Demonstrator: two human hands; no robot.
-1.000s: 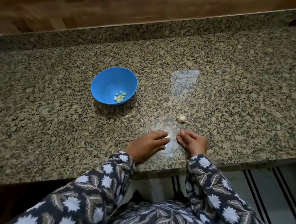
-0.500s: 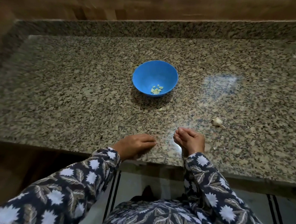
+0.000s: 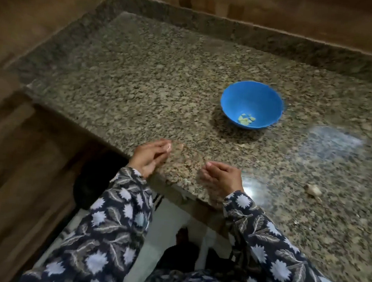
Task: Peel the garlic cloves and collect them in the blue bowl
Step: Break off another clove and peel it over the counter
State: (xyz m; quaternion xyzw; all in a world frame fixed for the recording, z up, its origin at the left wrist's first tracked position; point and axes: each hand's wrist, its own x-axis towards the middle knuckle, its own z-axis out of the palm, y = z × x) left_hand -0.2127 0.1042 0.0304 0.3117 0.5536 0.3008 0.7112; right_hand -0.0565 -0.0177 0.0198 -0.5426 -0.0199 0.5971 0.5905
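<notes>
The blue bowl (image 3: 253,95) stands on the granite counter (image 3: 141,79) and holds several small peeled garlic cloves (image 3: 246,119) at its bottom. One unpeeled garlic piece (image 3: 313,190) lies on the counter, to the right of my right hand. My left hand (image 3: 149,157) is at the counter's front edge, its fingers nearly straight and its palm turned to the right. A pale speck shows at its fingertips, too blurred to identify. My right hand (image 3: 220,178) rests on the counter near the edge with its fingers curled, and nothing shows in it.
The counter's left end and corner lie just left of my left hand, with a wooden wall (image 3: 31,35) beyond. A raised granite lip (image 3: 236,29) runs along the back. Small pale peel bits (image 3: 295,222) are scattered near the front edge.
The view has swung left, so the bowl and garlic piece now sit further right. My hands have drawn apart, and the left hand has turned onto its side at the counter edge.
</notes>
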